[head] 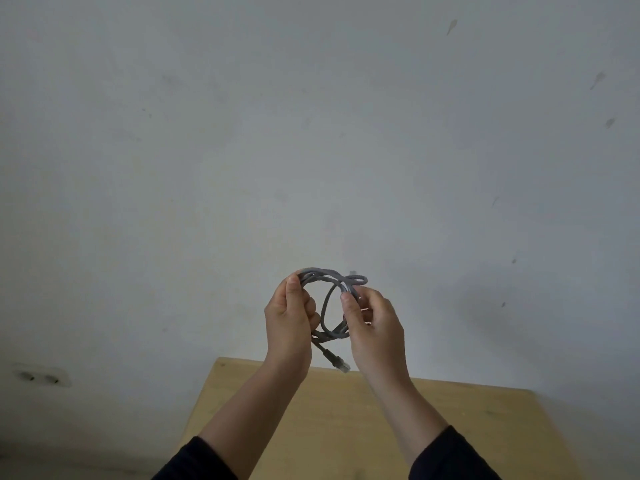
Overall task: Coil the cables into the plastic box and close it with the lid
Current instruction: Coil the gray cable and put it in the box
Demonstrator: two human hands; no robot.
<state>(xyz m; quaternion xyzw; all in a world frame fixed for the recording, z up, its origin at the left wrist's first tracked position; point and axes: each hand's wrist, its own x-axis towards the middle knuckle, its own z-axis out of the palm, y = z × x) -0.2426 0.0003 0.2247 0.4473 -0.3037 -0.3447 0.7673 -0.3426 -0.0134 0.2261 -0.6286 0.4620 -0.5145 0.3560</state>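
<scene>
A grey cable (326,308) is wound into a small round coil, held up in the air in front of the wall. My left hand (290,320) grips the coil's left side, thumb up along the loops. My right hand (372,323) pinches the right side where the strands cross, near the top. One plug end (341,364) hangs loose below the coil, between my wrists. No plastic box or lid is in view.
A light wooden table (349,427) lies below my forearms, its far edge against a pale wall (311,133). A double wall socket (40,375) sits low at the left.
</scene>
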